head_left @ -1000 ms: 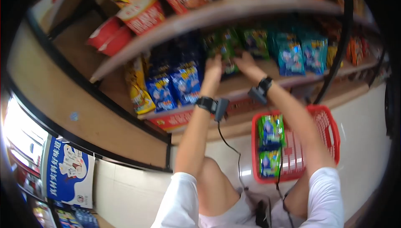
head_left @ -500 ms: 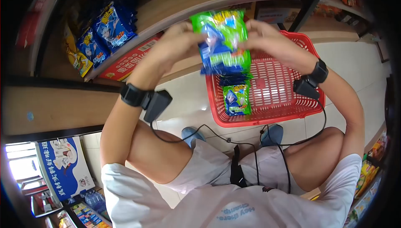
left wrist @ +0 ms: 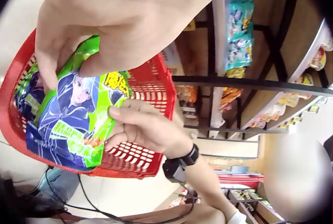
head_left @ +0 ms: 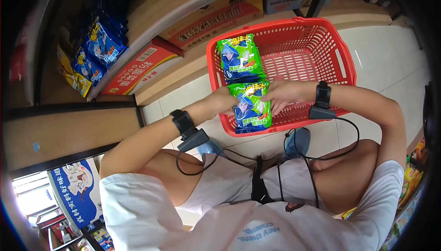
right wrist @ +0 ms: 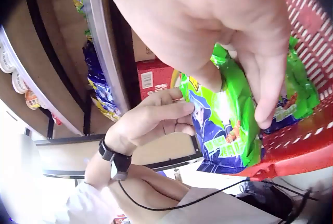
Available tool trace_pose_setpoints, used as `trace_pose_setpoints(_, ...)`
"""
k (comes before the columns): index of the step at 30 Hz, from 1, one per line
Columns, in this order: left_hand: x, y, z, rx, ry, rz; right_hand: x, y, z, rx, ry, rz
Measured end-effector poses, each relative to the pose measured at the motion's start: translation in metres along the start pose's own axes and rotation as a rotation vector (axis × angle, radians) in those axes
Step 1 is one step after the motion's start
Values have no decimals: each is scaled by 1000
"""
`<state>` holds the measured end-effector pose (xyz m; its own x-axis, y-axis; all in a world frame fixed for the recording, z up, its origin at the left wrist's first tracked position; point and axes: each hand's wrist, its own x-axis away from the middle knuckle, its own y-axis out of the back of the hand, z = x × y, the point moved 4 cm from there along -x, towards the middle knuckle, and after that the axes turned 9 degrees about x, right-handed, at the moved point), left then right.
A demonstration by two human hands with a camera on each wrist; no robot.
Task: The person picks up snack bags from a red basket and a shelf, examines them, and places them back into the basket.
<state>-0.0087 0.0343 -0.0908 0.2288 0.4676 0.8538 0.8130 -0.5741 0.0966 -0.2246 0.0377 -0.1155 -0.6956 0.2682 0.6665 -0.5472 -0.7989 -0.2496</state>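
Observation:
A green-and-blue snack packet (head_left: 251,109) with a hooded cartoon figure lies between both hands, at the near left corner of a red shopping basket (head_left: 347,62). My left hand (head_left: 223,101) pinches its left edge, thumb on the front. On the opposite edge, my right hand (head_left: 290,94) grips it with thumb and fingers. The left wrist view shows the packet (left wrist: 78,104) tilted over the basket. Just beyond it, a matching packet (head_left: 239,58) rests at the basket's far left corner, on top of others.
Shelves (head_left: 193,10) run along the far and left sides, with blue packets (head_left: 104,42) on the left. Red cartons (head_left: 142,69) stand under the lower shelf. A black cable (head_left: 358,141) loops from the wrist cameras over the person's knees. Pale floor tiles (head_left: 386,62) lie right of the basket.
Both hands have come from the shelf's green packets, bringing a packet out over the basket. Since half a second ago, they have lowered toward the basket's near left corner.

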Motion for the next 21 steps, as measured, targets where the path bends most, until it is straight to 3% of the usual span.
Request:
trace_pose_setpoints(1, -7, -3, 6, 16, 20, -76, -6, 2, -6, -5, -34, -36)
trace_pose_setpoints(8, -43, -14, 30, 214, 60, -80, -32, 11, -26, -66, -22, -86)
trace_pose_setpoints(21, -21, -21, 18, 291, 143, 33, -70, 21, -38, 117, -99, -61)
